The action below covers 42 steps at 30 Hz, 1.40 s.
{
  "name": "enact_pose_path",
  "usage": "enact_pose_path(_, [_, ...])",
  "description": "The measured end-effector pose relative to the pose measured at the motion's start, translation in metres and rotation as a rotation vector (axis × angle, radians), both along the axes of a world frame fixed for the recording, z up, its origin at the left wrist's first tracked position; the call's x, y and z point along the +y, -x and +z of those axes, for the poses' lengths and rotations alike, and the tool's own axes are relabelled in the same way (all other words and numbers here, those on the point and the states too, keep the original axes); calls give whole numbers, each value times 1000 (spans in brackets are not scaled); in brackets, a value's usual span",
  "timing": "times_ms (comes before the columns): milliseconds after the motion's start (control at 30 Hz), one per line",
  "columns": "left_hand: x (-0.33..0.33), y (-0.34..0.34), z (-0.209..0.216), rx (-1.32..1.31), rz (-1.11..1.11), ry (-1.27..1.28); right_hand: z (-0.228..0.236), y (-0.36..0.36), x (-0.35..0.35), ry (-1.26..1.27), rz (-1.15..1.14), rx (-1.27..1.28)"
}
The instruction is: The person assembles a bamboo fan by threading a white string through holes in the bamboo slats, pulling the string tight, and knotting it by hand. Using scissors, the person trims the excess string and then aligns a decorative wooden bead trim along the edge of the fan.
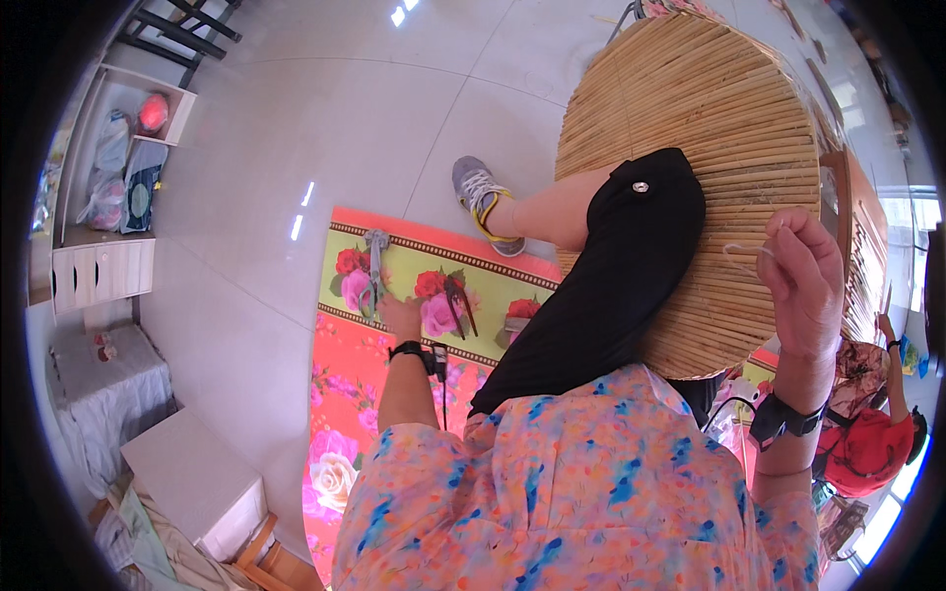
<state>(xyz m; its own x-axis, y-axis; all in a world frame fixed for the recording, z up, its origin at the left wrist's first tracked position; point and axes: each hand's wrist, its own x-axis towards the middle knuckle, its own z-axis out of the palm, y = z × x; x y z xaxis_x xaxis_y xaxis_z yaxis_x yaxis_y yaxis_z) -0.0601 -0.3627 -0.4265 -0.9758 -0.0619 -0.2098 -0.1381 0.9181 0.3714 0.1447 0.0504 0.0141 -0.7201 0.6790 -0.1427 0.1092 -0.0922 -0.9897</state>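
Observation:
My left hand (400,316) is down at a flowered mat (330,394), its fingers curled at the lower end of a long grey hand tool (375,258) with a wider top; their tips are small and partly hidden. Beside it on the mat lie dark-handled pliers (458,306). Raised at the right, my right hand (808,281) pinches a thin white strand (741,250) between thumb and fingers. A large round piece of tan stalks laid side by side (729,108) stands under my bent, black-clothed leg (631,246).
Far left are a cabinet (103,276) holding bags, a cloth-covered stand (108,379) and a white box (192,473). A dark metal frame (177,34) stands at the upper left. Another person in red (867,458) is at the far right. Glossy tiles (266,128) cover the floor.

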Motion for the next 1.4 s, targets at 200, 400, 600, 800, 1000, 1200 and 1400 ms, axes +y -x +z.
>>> enact_pose_path(200, [-85, 40, -38, -72, -78, 76, 5, 10, -4, 12, 59, -30])
enact_pose_path(400, [-68, 27, -29, -139, -14, 212, 6, 21, -10, 11, 103, -44])
enact_pose_path(600, [-37, -20, -19, -233, 7, 134, 10, 19, -19, -7, 53, -29])
enact_pose_path(800, [-88, -53, -44, -713, 426, -737, 25, 11, -17, 142, 119, -86])
enact_pose_path(1000, [13, -32, 93, -892, 159, -1244, 17, -21, -9, 128, 149, -36])
enact_pose_path(1200, [119, 9, 243, -511, -504, -1337, 14, -42, -16, 214, 131, 80])
enact_pose_path(1400, [187, -44, 373, 51, -1215, -639, 8, -59, -20, 221, 100, 219])
